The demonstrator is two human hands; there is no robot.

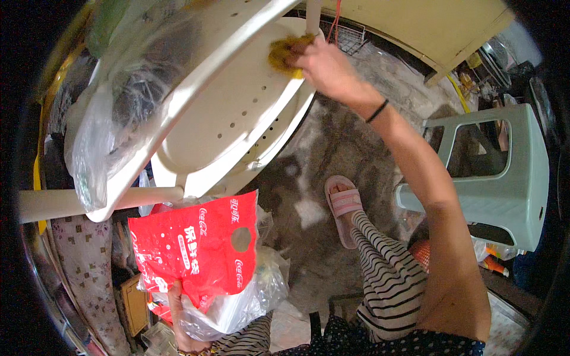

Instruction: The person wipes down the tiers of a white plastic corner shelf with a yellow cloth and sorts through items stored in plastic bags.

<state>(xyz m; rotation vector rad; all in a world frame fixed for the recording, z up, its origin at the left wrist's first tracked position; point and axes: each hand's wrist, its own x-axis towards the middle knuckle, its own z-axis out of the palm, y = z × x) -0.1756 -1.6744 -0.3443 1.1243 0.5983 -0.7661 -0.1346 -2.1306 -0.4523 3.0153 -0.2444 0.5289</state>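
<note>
My right hand [329, 70] is closed round a yellow-brown cloth [286, 54] at the far end of a white oval plastic shelf [237, 83], near its post. Small round holes run across the shelf. At the lower left, my left hand [177, 305] grips a red plastic bag [217, 261] with white print and a round hole. Crumpled clear plastic bags [261, 291] bunch beneath it; whether my fingers hold those too is hidden. A clear plastic bag [98, 142] drapes over the upper shelf tier.
A pale green plastic stool [525, 178] lies on its side at the right. Behind it are cluttered items, and a cream cabinet [439, 29] stands at the far right. My foot in a pink slipper [344, 204] is on the stained floor [297, 160]. Patterned fabric [86, 255] hangs at the left.
</note>
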